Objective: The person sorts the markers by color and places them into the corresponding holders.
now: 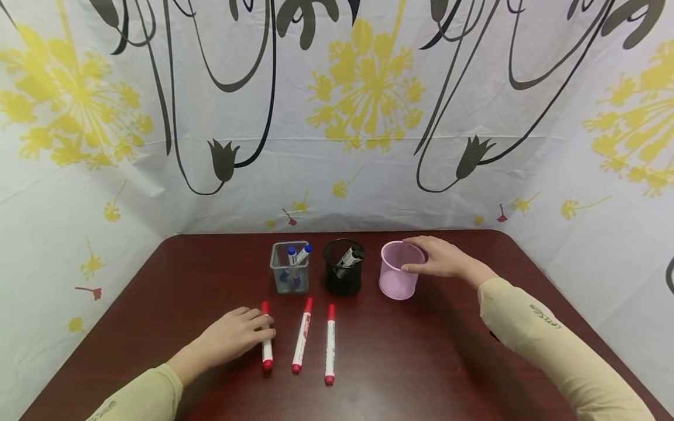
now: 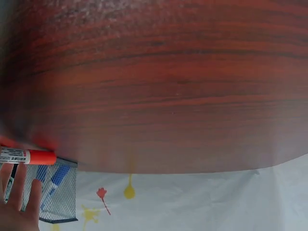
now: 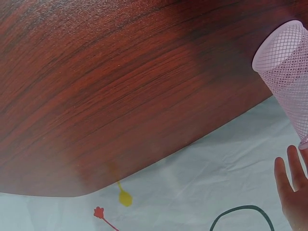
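In the head view my left hand [image 1: 239, 334] is low over the leftmost red marker [image 1: 267, 354], its fingertips reaching across the barrel. The left wrist view has those fingers fairly straight beside the marker's red cap [image 2: 42, 157]; contact is unclear. Two more red-capped whiteboard markers, the middle one [image 1: 302, 342] and the right one [image 1: 330, 348], lie to its right. My right hand [image 1: 439, 258] is at the upper right side of a pink mesh cup [image 1: 398, 283], thumb and fingers spread around its rim. Its fingers look straight in the right wrist view, close to the cup's rim.
A grey square mesh holder [image 1: 291, 282] with blue-capped markers stands at the back. Next to it is a black mesh cup [image 1: 343, 283] containing black markers. The dark wooden table [image 1: 400, 362] ends at a patterned white cloth [image 1: 316, 193] hanging around it.
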`<act>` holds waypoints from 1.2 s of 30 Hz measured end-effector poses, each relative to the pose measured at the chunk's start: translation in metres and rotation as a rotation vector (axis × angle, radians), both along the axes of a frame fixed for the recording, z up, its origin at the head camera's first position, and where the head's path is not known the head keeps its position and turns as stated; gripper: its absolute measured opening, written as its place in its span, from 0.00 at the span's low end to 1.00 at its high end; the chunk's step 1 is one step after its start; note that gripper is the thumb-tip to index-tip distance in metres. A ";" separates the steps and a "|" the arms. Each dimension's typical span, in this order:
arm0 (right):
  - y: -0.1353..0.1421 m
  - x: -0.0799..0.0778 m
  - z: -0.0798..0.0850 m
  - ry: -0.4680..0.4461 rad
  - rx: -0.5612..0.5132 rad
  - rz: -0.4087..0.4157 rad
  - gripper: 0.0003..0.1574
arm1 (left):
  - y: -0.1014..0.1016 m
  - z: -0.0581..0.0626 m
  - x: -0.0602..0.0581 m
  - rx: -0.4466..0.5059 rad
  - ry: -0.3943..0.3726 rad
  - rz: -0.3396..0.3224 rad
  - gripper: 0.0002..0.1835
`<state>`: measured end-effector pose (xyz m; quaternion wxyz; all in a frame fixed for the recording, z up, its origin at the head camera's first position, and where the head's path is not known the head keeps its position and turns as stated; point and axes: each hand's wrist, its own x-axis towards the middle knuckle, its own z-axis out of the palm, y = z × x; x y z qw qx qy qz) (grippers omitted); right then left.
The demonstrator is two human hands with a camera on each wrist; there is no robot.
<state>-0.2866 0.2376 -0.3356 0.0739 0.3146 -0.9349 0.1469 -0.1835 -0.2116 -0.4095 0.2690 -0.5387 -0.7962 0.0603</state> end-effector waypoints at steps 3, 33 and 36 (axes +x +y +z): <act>0.000 0.000 0.000 -0.003 -0.003 0.002 0.45 | 0.000 0.006 0.001 0.027 -0.018 0.002 0.22; -0.001 0.000 0.001 0.003 -0.001 -0.004 0.44 | 0.069 0.066 0.020 0.423 -0.393 -0.217 0.08; -0.001 0.001 0.000 0.002 -0.002 -0.007 0.44 | 0.078 0.070 0.020 0.458 -0.449 -0.210 0.10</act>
